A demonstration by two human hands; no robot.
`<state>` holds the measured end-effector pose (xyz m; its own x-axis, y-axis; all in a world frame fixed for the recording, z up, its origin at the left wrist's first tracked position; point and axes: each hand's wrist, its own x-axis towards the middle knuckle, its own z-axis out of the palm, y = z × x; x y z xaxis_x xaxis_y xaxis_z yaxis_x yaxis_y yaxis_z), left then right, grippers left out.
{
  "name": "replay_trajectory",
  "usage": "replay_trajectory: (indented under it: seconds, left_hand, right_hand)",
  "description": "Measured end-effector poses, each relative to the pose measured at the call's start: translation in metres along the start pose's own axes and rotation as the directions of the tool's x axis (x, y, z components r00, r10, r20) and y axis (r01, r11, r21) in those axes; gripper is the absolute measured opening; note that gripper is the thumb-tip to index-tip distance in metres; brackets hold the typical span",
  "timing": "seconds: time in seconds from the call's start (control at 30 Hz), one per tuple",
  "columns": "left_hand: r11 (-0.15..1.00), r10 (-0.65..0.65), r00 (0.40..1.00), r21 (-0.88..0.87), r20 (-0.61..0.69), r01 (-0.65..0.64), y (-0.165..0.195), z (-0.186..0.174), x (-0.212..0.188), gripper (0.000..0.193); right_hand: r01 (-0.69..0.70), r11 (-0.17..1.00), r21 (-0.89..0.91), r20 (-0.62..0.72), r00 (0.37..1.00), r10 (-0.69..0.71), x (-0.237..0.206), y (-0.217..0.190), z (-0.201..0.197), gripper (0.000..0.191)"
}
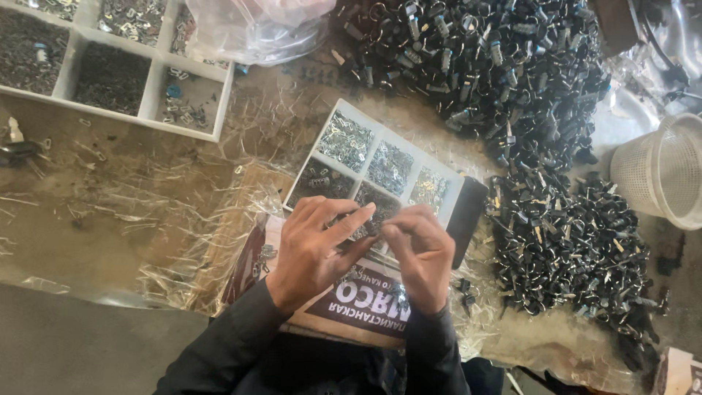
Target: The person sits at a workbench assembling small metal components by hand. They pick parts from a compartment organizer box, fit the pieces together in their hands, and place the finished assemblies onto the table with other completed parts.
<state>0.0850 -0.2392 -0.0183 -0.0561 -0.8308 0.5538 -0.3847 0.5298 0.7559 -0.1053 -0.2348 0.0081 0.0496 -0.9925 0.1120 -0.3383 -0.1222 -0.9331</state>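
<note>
Head view, looking down: left hand [316, 245] and right hand [419, 252] are brought together over the near edge of a small white divided tray [452, 178], fingertips pinched on some tiny metal part; the part itself is too small and covered by fingers to identify, so whether either hand truly clamps it I cannot tell. Tray compartments hold small silvery metal pieces. It sits on a printed cardboard box [365, 307] on the plastic-covered worktop [110, 212]. A big pile of black clips with metal rings [526, 95] lies to the right and behind, a second larger divided tray [150, 88] at upper left, a white mesh basket [662, 172] at right edge, cut off. Judgement: fine work like this goes best held low over the tray, so a dropped piece lands in a compartment. Clear bag [256, 29] at top partly out of frame.
</note>
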Motion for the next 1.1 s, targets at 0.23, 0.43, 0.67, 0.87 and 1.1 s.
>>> replay_trajectory:
  seconds: [0.23,0.43,0.67,0.87,1.1]
  left_hand:
    - [1.0,0.031,0.999,-0.005,0.011,-0.031,-0.003,0.0,-0.003,0.043]
    - [0.998,0.056,0.998,0.001,0.018,-0.056,-0.004,-0.002,-0.005,0.044]
    - [0.996,0.088,0.996,0.019,0.024,-0.088,-0.005,-0.002,-0.005,0.045]
    - [0.997,0.07,0.997,0.007,0.021,-0.071,0.006,0.007,0.001,0.048]
    - [0.999,0.037,0.997,-0.039,0.062,-0.035,0.02,0.041,0.008,0.048]
  right_hand:
    - [-0.017,0.998,0.058,0.059,0.998,0.014,-0.003,0.004,0.004,0.007]
    - [0.019,1.0,-0.015,0.053,0.998,-0.018,-0.005,0.0,0.002,0.009]
    - [0.088,0.991,-0.103,0.051,0.995,-0.083,-0.003,0.017,0.002,0.012]
    - [-0.21,0.962,0.177,0.057,0.978,0.203,0.009,0.017,-0.02,0.01]
    - [-0.032,0.991,-0.128,-0.041,0.999,0.027,-0.006,-0.002,-0.054,0.025]
